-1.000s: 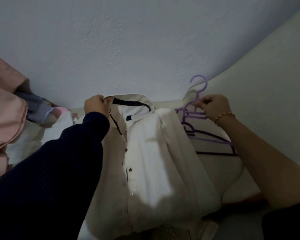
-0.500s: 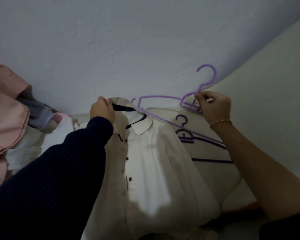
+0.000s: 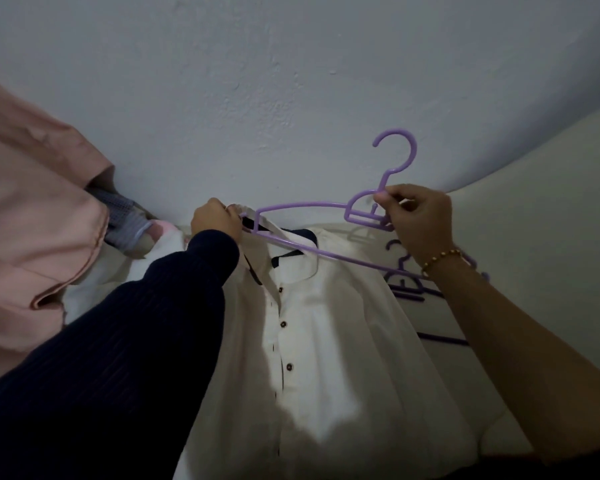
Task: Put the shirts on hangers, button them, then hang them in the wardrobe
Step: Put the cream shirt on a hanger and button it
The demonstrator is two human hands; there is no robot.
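Left hand [image 3: 215,220] grips the collar of the white shirt [image 3: 343,341], which lies front-up below both hands. Right hand [image 3: 420,220] (beaded bracelet [image 3: 440,258] at the wrist) pinches the purple hanger [image 3: 302,205] just under its hook; the hanger's far end meets the collar beside the left hand. Spare hangers [image 3: 406,289] lie beneath the right wrist.

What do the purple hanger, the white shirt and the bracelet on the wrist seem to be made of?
Hanger: likely moulded plastic; smooth, even lilac colour with a slight sheen. Shirt: woven cloth, perhaps cotton; matte, falling in soft folds. Bracelet: small gold-coloured beads, possibly metal; too small to be sure.
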